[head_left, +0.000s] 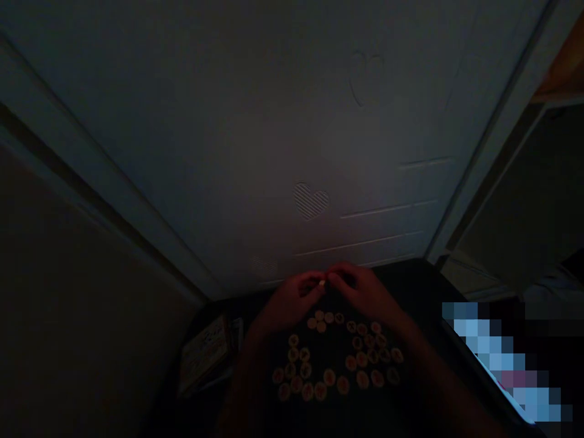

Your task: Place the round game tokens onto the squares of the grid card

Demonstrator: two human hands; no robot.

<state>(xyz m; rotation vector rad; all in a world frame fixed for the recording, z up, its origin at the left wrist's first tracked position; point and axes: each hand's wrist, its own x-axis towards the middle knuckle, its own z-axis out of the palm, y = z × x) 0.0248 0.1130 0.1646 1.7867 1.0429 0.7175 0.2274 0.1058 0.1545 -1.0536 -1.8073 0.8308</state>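
Left hand (298,295): In the head view, it is at 12 o'clock from the middle of the discs; its thumb and finger are closed narrowly on a small pale piece.
Small pale piece (322,283): It is between the fingertips, above the desk; probably the pinch is so fine because the piece is little.
Right hand (351,281): It is at 1 o'clock, its fingers curled and meeting the left fingertips, perhaps to steady the piece; whether it grips anything itself, I cannot tell.
Plain discs (321,326): Several are gathered at 12 o'clock, just below the hands, and no mark can be read on them.
Marked discs (320,390): They lie flat from 2 round to 10 o'clock, with red or dark signs upward, between the forearms; this spread seems convenient for seeing and reaching each one.
Box (205,353): It rests at 9 o'clock, outside the left forearm, maybe aside to leave space.
Glowing screen (506,371): It is at 3 o'clock, tilted and blurred into squares.
Desk (406,277): The surface is dark, its far edge against a pale panel (255,134) with raised hearts.
Room: The light is very dim.
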